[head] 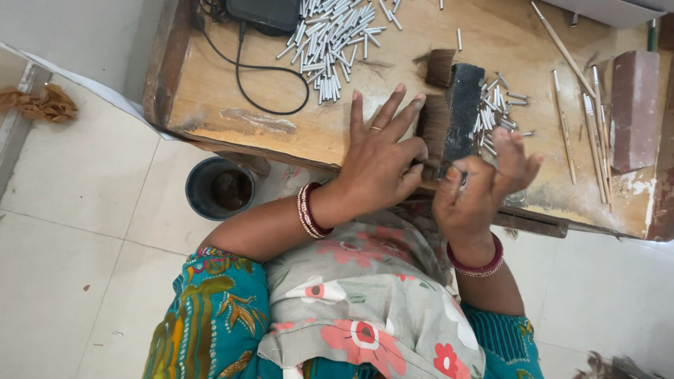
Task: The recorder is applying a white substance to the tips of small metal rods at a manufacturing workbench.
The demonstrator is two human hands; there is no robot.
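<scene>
Fingers (393, 112) of the left hand (379, 165) are spread open and pressed flat on a tuft of dark brown bristle hair (433, 130), with the thumb curled against its near end. That tuft lies on the worn wooden bench (232, 84), its long axis running away from the person, alongside a flat dark grey block (463, 112) just to the right of those fingers. A second, smaller tuft (440, 68) sits just beyond the fingertips.

Right-hand fingers (516, 151) are curled and blurred; the right hand (481, 189) seems to pinch something small and dark at the block's near end, but I cannot tell what.

Just beyond the right fingers lies a small scatter of short silver metal tubes (495, 109). A larger heap of the same tubes (333, 42) lies well beyond the left fingers, and thin wooden sticks (583, 119) lie further right.
</scene>
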